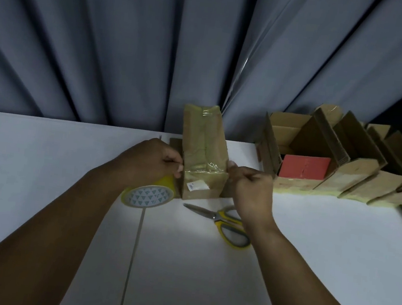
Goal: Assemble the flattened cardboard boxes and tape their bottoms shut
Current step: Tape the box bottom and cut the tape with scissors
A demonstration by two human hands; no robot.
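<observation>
A small cardboard box [204, 150] stands bottom-up on the white table [42, 158], its taped bottom seam facing up and clear tape folded over its near end. My left hand [155, 158] grips the box's left near corner with curled fingers. My right hand [249, 186] pinches the right near corner, fingers curled on the tape edge. A yellow tape roll [148, 195] lies on its side just under my left wrist. Yellow-handled scissors [222, 219] lie shut on the table beneath my right hand.
A row of several assembled cardboard boxes [345, 165] stands at the back right, flaps up, one showing a red panel [304, 167]. Grey curtains [132, 42] hang behind the table's far edge. A seam runs down the table between my arms.
</observation>
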